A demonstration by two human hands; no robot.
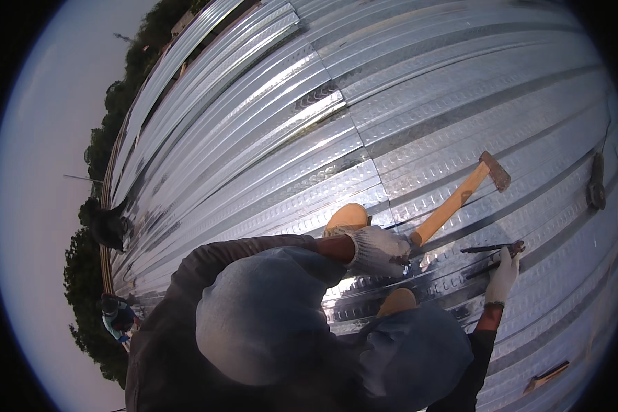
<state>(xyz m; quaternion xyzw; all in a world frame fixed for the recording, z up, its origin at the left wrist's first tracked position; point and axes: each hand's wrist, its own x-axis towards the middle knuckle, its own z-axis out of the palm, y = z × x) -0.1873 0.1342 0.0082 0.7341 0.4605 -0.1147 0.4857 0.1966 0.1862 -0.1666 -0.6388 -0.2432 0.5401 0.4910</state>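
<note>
Holding the hammer in your gloved left hand, head view: fingers wrapped around its handle's lower end, rusty head angled away rightward. Your gloved right hand has fingers closed on dark pliers. Both tools over ribbed metal sheets; tan shoes nearby.

left gloved hand grips handle end of wooden-handled hammer | right gloved hand holds dark pincers | 2 tan boots stand on ribbed metal sheeting | dark object lies near sheeting's right edge | co-worker is by its left edge
</note>
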